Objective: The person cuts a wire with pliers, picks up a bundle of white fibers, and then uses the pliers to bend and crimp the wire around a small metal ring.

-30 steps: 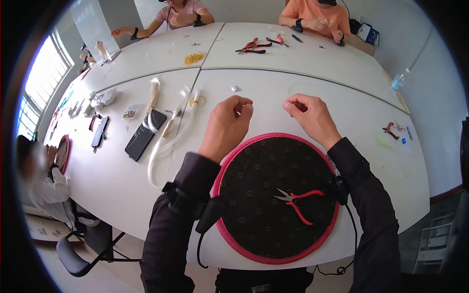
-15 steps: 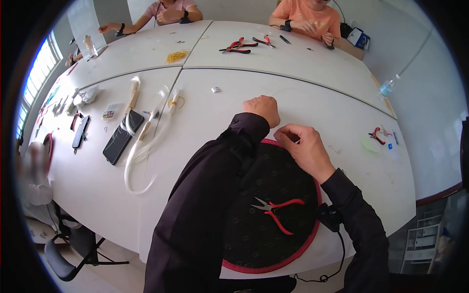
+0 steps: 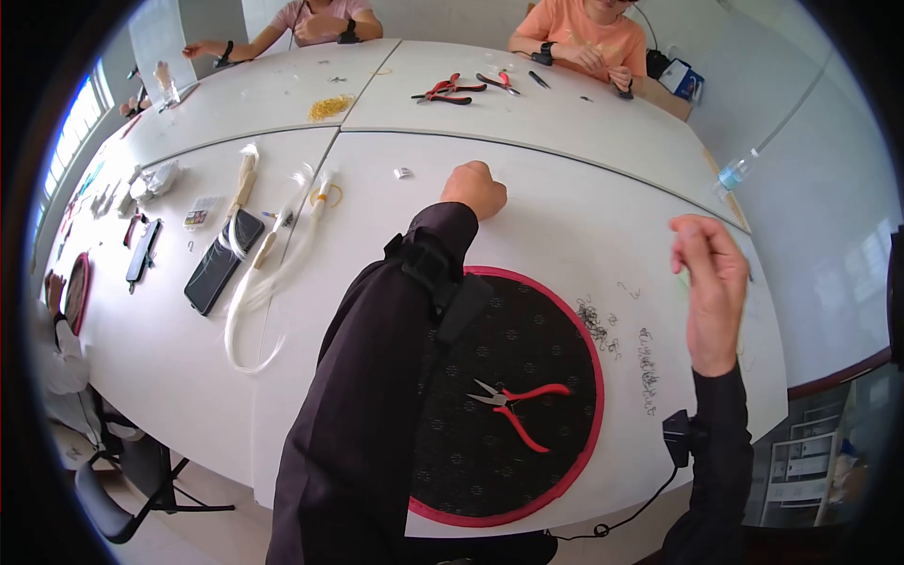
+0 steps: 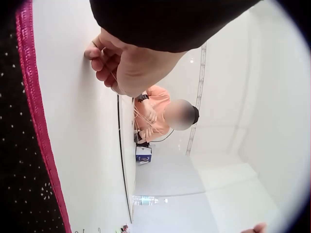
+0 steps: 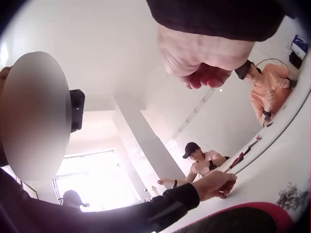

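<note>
In the head view my left hand [image 3: 475, 190] is beyond the far edge of the round black mat [image 3: 518, 330] with its pink rim, its back upward. The left wrist view shows its fingers [image 4: 99, 65] curled, with a thin pale thread [image 4: 111, 74] running across them. My right hand [image 3: 713, 292] is raised over the table's right side, fingers curled; whether it pinches the thread is hidden. Red-handled pliers [image 3: 508, 403] lie on the mat with their jaws parted. Small dark wire pieces [image 3: 648, 372] lie right of the mat.
White hair bundles [image 3: 252, 297] and a black phone [image 3: 224, 262] lie to the left. Several pliers [image 3: 449, 89] and yellow bits [image 3: 330, 107] lie on the far table. A bottle [image 3: 734, 174] stands at the right edge. People sit across and at left.
From being close together over the mat's far edge, my hands have moved apart, the right one going far to the right. The head view has shifted, and the wire pieces now show.
</note>
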Motion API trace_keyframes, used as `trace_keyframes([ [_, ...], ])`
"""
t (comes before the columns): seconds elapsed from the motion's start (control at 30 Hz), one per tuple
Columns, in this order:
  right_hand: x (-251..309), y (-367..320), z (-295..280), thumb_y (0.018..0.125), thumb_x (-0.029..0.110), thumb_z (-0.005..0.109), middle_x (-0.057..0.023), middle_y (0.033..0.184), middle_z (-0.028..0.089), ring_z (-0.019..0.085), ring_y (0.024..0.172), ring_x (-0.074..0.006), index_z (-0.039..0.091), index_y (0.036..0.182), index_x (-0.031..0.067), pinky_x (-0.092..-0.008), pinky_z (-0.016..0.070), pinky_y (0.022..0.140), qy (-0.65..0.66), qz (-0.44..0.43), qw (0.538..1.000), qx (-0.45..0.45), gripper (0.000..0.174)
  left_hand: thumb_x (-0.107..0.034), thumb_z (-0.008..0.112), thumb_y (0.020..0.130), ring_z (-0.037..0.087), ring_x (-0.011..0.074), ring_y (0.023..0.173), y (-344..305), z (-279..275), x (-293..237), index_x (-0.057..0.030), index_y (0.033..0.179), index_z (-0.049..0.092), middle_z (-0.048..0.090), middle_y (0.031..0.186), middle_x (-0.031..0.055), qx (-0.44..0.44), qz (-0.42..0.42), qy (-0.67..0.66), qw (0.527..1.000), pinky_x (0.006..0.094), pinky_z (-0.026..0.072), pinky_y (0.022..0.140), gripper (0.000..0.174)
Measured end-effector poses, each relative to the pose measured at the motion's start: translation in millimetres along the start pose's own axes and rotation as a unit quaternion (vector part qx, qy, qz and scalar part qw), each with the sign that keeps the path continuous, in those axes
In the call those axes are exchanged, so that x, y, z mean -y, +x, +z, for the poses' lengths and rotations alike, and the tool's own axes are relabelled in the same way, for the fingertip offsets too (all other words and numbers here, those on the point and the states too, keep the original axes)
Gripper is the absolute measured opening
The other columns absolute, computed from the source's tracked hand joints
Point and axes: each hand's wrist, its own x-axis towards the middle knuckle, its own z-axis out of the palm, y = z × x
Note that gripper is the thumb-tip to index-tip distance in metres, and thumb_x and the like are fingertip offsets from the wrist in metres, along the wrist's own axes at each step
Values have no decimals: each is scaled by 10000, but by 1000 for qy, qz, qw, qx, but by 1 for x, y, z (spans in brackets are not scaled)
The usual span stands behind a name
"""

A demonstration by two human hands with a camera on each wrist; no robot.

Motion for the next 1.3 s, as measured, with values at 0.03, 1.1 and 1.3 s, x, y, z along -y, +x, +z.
trace_keyframes([
  [0.03,6,-1,-14,1020,194,604,-24,904,620,490,778,-72,680,1032,-15,-232,410,732,20,-15,999,-21,223,-191,608,821,693,438,911,3,1,1,79,914,714,700,912,311,1,-5,4,1000,460,555,856,304],
  [1.1,250,-147,-218,998,137,558,-90,903,549,498,793,-173,583,1004,14,-306,440,736,64,-289,952,-72,126,-163,546,886,717,302,775,8,-36,13,-22,843,722,722,807,155,9,108,94,990,404,576,746,230],
  [1.3,249,-157,-204,990,145,568,-100,897,568,516,778,-183,595,990,22,-312,456,720,97,-227,969,32,126,-155,562,887,693,328,1029,-26,-36,0,-50,1042,752,733,1068,173,165,180,40,969,400,535,926,267],
])
